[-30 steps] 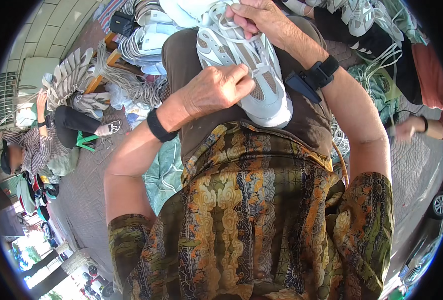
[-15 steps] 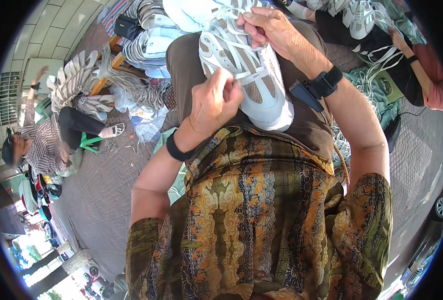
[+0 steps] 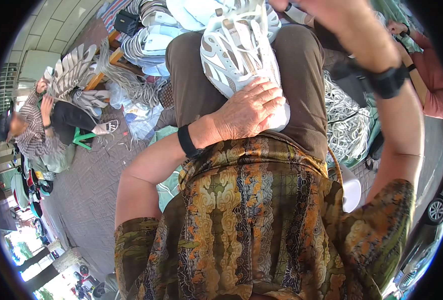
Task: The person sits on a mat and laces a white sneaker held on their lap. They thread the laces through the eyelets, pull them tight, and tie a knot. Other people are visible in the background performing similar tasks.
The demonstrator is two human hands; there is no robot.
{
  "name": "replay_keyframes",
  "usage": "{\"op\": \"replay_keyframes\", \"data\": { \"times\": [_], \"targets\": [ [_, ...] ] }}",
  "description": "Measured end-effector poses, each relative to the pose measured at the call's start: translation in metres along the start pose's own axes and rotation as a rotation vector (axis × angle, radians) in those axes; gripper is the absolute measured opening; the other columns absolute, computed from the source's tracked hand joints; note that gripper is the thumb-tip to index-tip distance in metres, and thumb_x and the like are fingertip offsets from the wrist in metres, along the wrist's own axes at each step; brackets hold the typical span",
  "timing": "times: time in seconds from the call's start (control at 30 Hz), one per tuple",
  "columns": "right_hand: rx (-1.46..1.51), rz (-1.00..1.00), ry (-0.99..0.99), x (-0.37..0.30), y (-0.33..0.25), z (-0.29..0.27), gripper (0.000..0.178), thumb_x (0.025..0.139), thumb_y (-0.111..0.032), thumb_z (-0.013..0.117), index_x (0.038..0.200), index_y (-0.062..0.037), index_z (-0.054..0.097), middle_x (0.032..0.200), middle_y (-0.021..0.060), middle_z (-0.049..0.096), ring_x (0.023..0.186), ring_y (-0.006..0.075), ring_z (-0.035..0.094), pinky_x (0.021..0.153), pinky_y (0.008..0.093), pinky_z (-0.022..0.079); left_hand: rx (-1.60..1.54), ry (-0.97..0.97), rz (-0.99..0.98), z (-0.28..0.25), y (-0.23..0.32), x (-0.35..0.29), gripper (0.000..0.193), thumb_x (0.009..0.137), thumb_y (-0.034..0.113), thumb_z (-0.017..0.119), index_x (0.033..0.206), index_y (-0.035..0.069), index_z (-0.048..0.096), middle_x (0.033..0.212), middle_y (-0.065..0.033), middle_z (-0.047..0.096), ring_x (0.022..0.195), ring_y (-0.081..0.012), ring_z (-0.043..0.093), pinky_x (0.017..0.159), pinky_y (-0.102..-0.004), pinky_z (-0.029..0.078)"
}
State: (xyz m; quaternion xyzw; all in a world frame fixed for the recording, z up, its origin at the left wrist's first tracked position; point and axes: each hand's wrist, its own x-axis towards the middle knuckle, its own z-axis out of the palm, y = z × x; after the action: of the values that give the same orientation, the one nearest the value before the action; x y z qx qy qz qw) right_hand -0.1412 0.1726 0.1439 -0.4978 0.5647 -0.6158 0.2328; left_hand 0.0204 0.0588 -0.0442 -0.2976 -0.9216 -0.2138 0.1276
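A white and beige sneaker [image 3: 220,62] lies across my lap between my knees, its toe toward me. My left hand [image 3: 251,107] is wrapped over the toe and covers most of it. White shoelace [image 3: 241,44] criss-crosses the upper and runs up toward the top edge of the picture. High at the upper right, away from the shoe, is my right hand [image 3: 339,25], smeared by motion. Its fingers are partly cut off by the picture edge, so I cannot make out whether they hold a lace end.
Stacks of pale shoe parts [image 3: 146,47] lie beyond my left knee, by a wooden frame [image 3: 101,80]. A heap of white laces [image 3: 349,122] sits right of my lap. One person [image 3: 36,125] sits at left; another person's arm [image 3: 421,75] shows at right.
My right hand has left the laces and swung up and right. My left hand has opened from its closed pose and settled over the toe. The person at left has lowered a raised arm.
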Motion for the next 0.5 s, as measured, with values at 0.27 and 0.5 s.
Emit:
{"op": "replay_keyframes", "data": {
  "times": [0.27, 0.5],
  "targets": [
    [-0.519, -0.092, 0.013, -0.027, -0.069, -0.043, 0.026, 0.102, -0.018, 0.043, 0.096, 0.0035, 0.057, 0.063, -0.0017, 0.044, 0.049, 0.0067, 0.037, 0.051, 0.0237, 0.045, -0.007, 0.052, -0.006, 0.005, 0.002, 0.002, 0.04, 0.078, 0.007, 0.062, 0.116, -0.002, 0.057, 0.124, -0.0166, 0.054, 0.121, -0.0329, 0.048, 0.11, -0.0485, 0.033],
    [-0.765, 0.247, 0.262, -0.075, -0.004, -0.146, 0.025, 0.102, -0.017, 0.044, 0.097, 0.0036, 0.057, 0.065, -0.001, 0.046, 0.049, 0.0067, 0.037, 0.051, 0.0233, 0.044, -0.001, 0.037, -0.006, 0.008, 0.006, 0.008, 0.039, 0.078, 0.007, 0.061, 0.114, -0.005, 0.057, 0.122, -0.018, 0.055, 0.122, -0.0333, 0.047, 0.111, -0.0483, 0.031]
  ]
}}
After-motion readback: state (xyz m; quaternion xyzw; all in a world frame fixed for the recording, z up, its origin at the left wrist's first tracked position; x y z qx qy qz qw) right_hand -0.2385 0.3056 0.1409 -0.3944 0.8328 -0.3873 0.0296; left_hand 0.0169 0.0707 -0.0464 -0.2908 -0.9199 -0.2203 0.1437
